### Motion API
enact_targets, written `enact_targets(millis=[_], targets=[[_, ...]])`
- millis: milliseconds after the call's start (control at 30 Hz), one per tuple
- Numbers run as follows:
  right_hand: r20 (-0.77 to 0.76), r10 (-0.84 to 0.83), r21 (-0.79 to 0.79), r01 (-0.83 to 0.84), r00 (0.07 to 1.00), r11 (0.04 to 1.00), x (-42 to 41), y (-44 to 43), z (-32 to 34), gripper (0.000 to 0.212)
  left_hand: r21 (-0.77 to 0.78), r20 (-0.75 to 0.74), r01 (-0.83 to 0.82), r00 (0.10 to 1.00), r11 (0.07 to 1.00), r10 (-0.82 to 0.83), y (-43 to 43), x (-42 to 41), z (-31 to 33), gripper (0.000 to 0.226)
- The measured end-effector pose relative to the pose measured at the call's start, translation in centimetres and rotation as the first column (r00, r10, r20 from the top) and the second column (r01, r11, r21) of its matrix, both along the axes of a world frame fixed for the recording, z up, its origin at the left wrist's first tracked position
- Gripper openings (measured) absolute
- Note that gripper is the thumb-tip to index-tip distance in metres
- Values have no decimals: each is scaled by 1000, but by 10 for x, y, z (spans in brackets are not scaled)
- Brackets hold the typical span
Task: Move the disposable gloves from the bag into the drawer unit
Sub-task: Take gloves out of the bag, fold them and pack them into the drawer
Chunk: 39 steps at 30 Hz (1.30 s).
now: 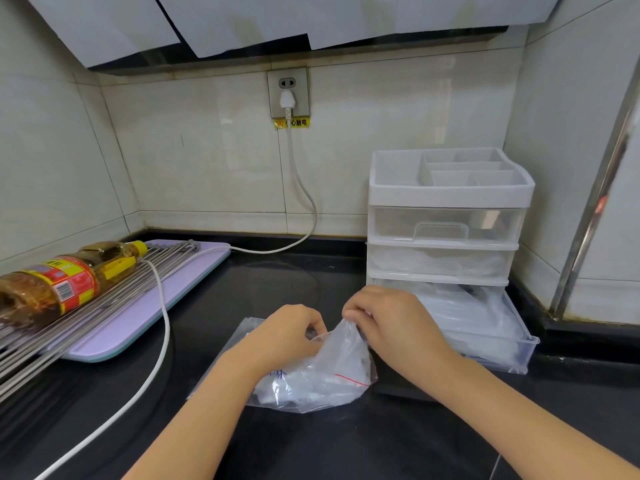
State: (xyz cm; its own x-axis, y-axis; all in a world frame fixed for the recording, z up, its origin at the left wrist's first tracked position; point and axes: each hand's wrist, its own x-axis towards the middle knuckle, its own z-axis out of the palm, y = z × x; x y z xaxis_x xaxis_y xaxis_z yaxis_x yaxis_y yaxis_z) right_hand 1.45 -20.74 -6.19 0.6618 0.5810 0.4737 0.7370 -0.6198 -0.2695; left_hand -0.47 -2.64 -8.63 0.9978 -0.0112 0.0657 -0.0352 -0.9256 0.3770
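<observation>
The clear zip bag (322, 372) is lying on the black countertop (277, 445), just in front of the drawer unit (446, 195), and its upper edge is being held by both hands. The raised film at the mouth is being pinched between thumb and fingers of the right hand (391, 323). The edge beside it is being gripped by the curled fingers of the left hand (287, 336). The hands are close together, so probably the mouth is being pulled apart.

The disposable gloves (304, 386) are showing only as a whitish crumpled mass inside the bag, beside its red line. The bottom drawer (491, 334) is standing pulled out, and thin clear plastic is already lying in it.

The gloves are being judged as very light, thin and soft, with a slippery film that clings to itself. They are probably best taken as one bunch, pinched near the mouth of the bag. The bag is likely needing to be pressed down by the other hand, otherwise it may be lifted together with them.

On the yellow sticker (292, 123) under the wall socket (288, 93) the characters "心触电" are being read; the first sign is covered by the cable. A red and yellow label with a barcode is being carried by the oil bottle (65, 282), but its words are too small. The blue print on the bag is partly hidden and cannot be read.
</observation>
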Motion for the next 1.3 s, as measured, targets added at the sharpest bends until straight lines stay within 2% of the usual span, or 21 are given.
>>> enact_targets(millis=[67,133,200,267,333,367,433,500,567,667,733,800,933,1000,1100,1133,1200,1300], targets=[[97,-7,94,-2,995,996,5,-5,7,18,25,-5,-11,1000,1000,11,0,0,2,7],[149,-37,257,-3,988,966,11,-12,19,12,43,-16,-20,1000,999,21,1,0,2,10],[105,-63,460,8,992,888,14,-24,35,11,51,-21,-29,999,998,30,2,0,2,9],[-15,-18,645,24,1000,764,16,-36,51,14,65,-23,-35,999,997,36,3,-1,1,7],[-103,54,740,41,993,672,20,-47,63,18,69,-16,-35,999,997,37,4,0,-1,6],[-128,62,736,53,990,675,22,-52,67,19,67,-12,-36,999,997,37,4,0,-1,5],[-194,54,633,83,980,770,26,-60,69,19,57,-12,-38,999,998,39,3,1,-1,4],[-276,42,423,82,960,902,30,-67,67,27,48,-9,-43,999,998,43,3,2,-2,5],[-352,74,192,-5,933,981,32,-69,61,47,36,-3,-49,999,998,49,3,3,-3,7],[-422,129,-14,-149,897,989,30,-63,53,71,12,20,-54,998,998,54,2,3,-1,9],[-400,133,-72,-176,907,982,28,-55,46,73,2,30,-56,998,998,56,0,2,0,10],[-352,130,-54,-159,927,986,26,-47,41,61,10,35,-54,998,999,53,0,2,1,10],[-271,169,75,-154,948,985,20,-41,48,42,24,26,-65,998,998,64,1,3,0,12],[-235,225,260,-162,946,952,15,-44,59,40,29,15,-68,998,997,67,2,4,0,13],[-164,285,632,-121,945,766,10,-55,77,33,48,23,-56,998,997,55,3,1,0,5],[-149,255,677,-89,955,731,11,-61,83,30,13,63,-40,997,999,39,2,1,-1,8],[-154,161,655,-21,975,755,16,-72,89,24,-209,195,3,980,978,39,-2,0,2,10],[-235,60,571,88,970,816,23,-86,92,15,-507,382,104,917,855,116,-16,-8,18,19]])
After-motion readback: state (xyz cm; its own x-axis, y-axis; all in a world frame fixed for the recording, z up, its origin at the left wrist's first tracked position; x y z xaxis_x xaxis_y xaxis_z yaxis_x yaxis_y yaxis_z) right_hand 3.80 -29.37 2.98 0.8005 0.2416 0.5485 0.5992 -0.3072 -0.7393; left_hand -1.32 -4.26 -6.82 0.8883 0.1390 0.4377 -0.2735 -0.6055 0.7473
